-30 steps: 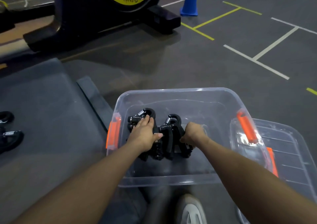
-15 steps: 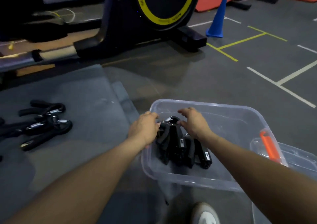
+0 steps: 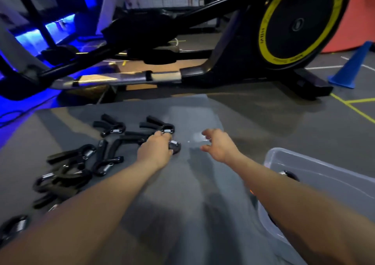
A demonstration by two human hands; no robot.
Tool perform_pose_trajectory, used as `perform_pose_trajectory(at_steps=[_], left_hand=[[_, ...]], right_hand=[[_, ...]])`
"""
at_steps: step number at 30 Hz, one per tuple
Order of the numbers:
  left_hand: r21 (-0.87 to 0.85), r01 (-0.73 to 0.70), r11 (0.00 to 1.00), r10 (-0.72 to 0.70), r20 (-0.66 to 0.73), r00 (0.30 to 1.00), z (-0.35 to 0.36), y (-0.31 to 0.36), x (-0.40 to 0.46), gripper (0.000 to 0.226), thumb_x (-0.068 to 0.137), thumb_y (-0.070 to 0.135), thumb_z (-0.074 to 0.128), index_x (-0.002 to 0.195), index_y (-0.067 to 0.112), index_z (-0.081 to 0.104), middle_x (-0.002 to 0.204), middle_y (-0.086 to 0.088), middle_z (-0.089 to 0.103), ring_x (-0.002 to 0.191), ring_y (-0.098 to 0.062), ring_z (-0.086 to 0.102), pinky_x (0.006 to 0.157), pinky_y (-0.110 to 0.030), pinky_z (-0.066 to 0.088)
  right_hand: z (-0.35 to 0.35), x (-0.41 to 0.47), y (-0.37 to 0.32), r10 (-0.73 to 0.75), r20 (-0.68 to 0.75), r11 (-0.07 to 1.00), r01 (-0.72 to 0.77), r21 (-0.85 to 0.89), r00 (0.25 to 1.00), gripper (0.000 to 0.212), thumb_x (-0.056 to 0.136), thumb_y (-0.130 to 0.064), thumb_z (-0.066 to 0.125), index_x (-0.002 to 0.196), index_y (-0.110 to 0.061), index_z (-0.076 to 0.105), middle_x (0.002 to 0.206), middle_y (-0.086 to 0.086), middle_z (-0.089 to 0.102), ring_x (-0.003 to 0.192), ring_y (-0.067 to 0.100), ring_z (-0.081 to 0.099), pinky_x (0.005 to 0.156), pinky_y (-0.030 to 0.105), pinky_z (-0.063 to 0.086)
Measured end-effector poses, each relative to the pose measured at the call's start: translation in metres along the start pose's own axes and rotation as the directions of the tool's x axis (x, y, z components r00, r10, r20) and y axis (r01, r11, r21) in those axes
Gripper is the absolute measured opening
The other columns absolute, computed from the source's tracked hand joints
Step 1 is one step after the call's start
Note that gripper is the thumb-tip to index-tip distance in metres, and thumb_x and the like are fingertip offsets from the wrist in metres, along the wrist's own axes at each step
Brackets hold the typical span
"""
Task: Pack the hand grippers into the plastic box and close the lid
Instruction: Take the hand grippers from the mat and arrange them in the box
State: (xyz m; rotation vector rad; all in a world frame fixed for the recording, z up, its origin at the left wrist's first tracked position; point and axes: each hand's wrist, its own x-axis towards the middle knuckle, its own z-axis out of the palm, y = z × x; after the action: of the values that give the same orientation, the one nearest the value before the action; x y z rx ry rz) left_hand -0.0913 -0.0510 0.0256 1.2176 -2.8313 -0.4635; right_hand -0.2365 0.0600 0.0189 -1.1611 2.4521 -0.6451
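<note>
Hand grippers [image 3: 85, 159] are lying scattered on the grey mat [image 3: 203, 183], and the left hand [image 3: 156, 151] is curling its grip round one while the right hand [image 3: 218, 144] is hovering slack-fingered; she'd do best lifting by the handles towards the plastic box [image 3: 324, 167].

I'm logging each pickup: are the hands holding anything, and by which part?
The left hand grips a hand gripper at its coiled spring end; the right hand holds nothing.

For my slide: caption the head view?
Left hand grips a gripper on the mat; right hand reaches.
</note>
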Motion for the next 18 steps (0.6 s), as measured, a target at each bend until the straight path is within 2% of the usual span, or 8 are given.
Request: perform_pose_trajectory(at_steps=[7,15,18], left_hand=[[-0.061,0.064,0.996,-0.063,0.007,0.998,0.023,-0.05,0.035,0.042,0.09,0.024,0.056,0.131,0.02,0.047,0.132,-0.005,0.046,0.126,-0.025,0.044,0.101,-0.039,0.042],[-0.07,0.086,0.994,-0.083,0.054,0.995,0.076,-0.076,0.06,0.042,0.091,0.02,0.053,0.132,0.02,0.045,0.136,-0.001,0.044,0.126,-0.025,0.044,0.099,-0.04,0.04],[-0.035,0.043,0.998,-0.042,0.051,0.998,0.089,-0.082,0.065,0.047,0.09,0.017,0.052,0.136,0.018,0.041,0.14,-0.001,0.041,0.13,-0.024,0.041,0.103,-0.039,0.038]], right_hand=[[0.068,0.053,-0.031,0.022,0.064,0.999,-0.025,0.048,0.998,0.055,0.084,-0.018,0.067,0.135,-0.01,0.048,0.135,0.013,0.052,0.125,0.027,0.05,0.106,0.035,0.04],[0.111,0.084,-0.015,0.071,0.051,0.997,-0.073,0.023,0.996,0.044,0.08,-0.019,0.07,0.122,-0.009,0.058,0.125,0.016,0.058,0.115,0.031,0.057,0.098,0.038,0.047],[0.117,0.088,-0.008,0.08,0.044,0.995,-0.083,0.051,0.996,0.047,0.078,-0.017,0.071,0.122,-0.01,0.059,0.125,0.016,0.059,0.116,0.031,0.058,0.098,0.039,0.048]])
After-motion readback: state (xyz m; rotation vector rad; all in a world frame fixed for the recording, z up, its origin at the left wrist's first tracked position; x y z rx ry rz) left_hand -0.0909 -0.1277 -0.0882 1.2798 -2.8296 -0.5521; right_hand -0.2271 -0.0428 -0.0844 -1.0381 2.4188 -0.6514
